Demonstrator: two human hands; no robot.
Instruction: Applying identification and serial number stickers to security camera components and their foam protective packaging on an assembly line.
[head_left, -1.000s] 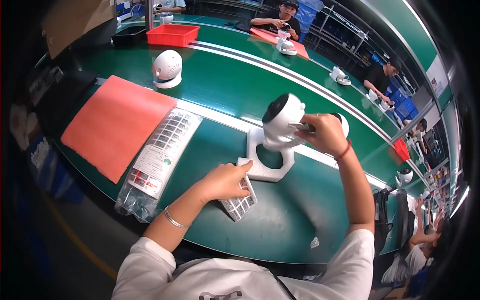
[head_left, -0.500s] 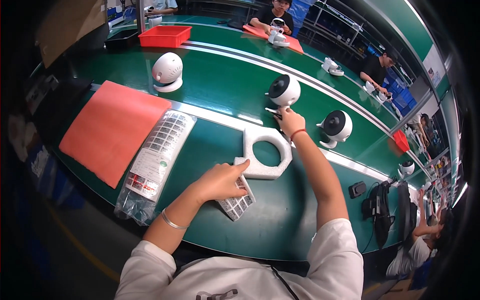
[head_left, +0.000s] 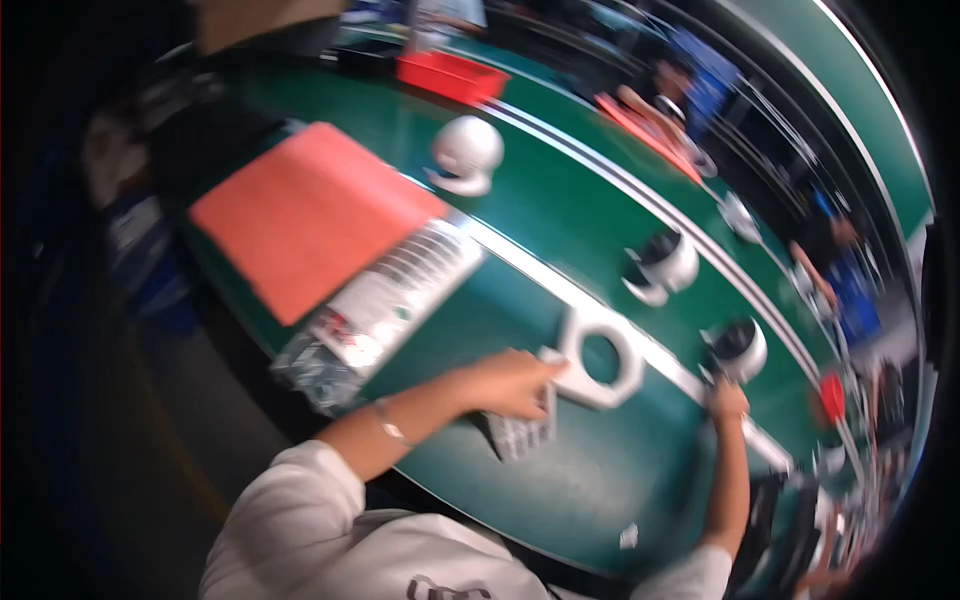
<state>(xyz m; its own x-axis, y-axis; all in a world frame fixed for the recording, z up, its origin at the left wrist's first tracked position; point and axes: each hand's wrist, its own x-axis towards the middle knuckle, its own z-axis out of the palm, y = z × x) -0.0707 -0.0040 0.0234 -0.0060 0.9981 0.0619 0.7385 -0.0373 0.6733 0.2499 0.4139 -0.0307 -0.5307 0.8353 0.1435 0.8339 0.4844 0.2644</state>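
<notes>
My left hand (head_left: 512,384) is closed on a small folded sheet of printed labels (head_left: 524,436), beside a white foam block (head_left: 577,382) with a round hole. My right hand (head_left: 729,402) reaches out to the right and meets the base of a white ball-shaped camera (head_left: 740,347) with a black front; blur smears its fingers. A second such camera (head_left: 672,262) stands farther left on the green surface. At the far left of these is a third white ball-shaped unit (head_left: 468,152), turned away.
An orange foam mat (head_left: 318,215) lies at the left, with a plastic-wrapped stack of label sheets (head_left: 395,295) along its edge. A red tray (head_left: 452,78) stands at the back. Pale strips (head_left: 560,283) cross the green table. Co-workers sit across it. A small white scrap (head_left: 628,537) lies near the front edge.
The view has swung left and blurred. My right hand has gone from the base of the left black-fronted camera to the right one. My left hand keeps the label sheet by the foam block.
</notes>
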